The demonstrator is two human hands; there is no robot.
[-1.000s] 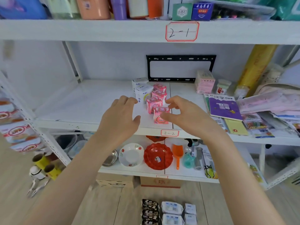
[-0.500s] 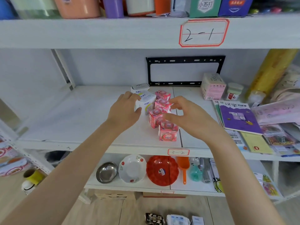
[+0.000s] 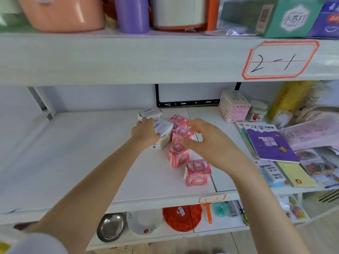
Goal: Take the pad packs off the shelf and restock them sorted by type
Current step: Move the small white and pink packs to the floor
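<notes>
**Pad packs (image 3: pixel 177 155): row axis and the side of each grip**

All packs stand on the middle shelf (image 3: pixel 73 153), near its centre seam. Read them from the front edge inward.

1. The nearest pink pack (image 3: pixel 197 173) stands apart from the others, just below your right wrist, and nothing touches it.
2. Behind it and to the left stands the second pink pack (image 3: pixel 178 159). The third pink pack (image 3: pixel 181 133) and the far pink pack (image 3: pixel 178 119) follow. The pink row therefore runs from near-right to far-left, oblique to the shelf edge.
3. Your right grip (image 3: pixel 209 142) enters from the right of this row. Its thumb and fingers are curled round the third pink pack.
4. The near white pack (image 3: pixel 163 132) stands tilted against the left side of the pink row.
5. Your left grip (image 3: pixel 145 132) lies against the left face of that pack. Its fingertips reach the far white pack (image 3: pixel 149 112). Whether it is closed on either pack cannot be told.

Each type lies on the side of its nearer grip. Judged from this, you should draw pink to the right and white to the left, lifting clear of the adjoining packs.
</notes>
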